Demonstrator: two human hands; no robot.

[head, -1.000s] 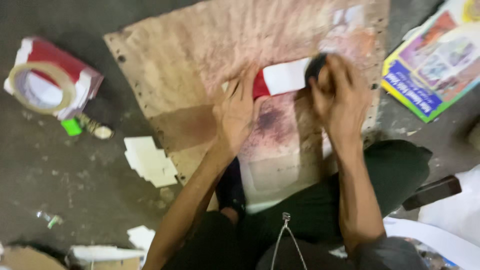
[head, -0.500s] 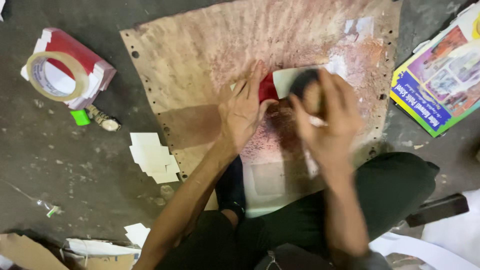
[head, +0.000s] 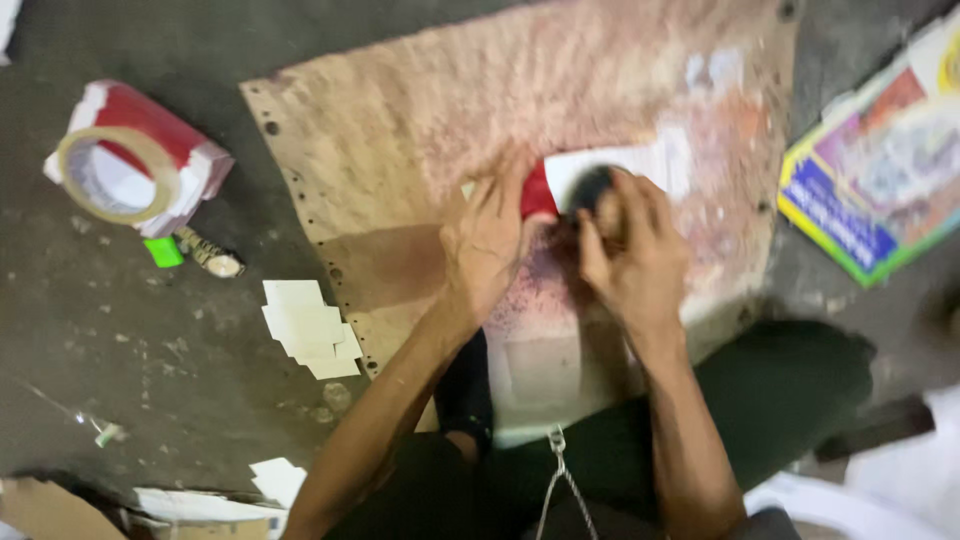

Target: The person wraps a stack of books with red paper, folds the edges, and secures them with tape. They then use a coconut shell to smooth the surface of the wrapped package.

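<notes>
Two hands worked a red-and-white card [head: 600, 175] on the stained board [head: 420, 140]: left hand [head: 487, 240] flat, pinning it; right hand [head: 632, 255] gripping a dark dauber [head: 592, 187]. Hard rubbing might have skewed the card, smearing colour.

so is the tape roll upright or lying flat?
Flat. The tape roll lies on its side atop the red-and-white stack, its round opening facing the camera.

Bare forearms and hands [head: 490, 240], dark green trousers, a thin metal chain at the chest.
</notes>
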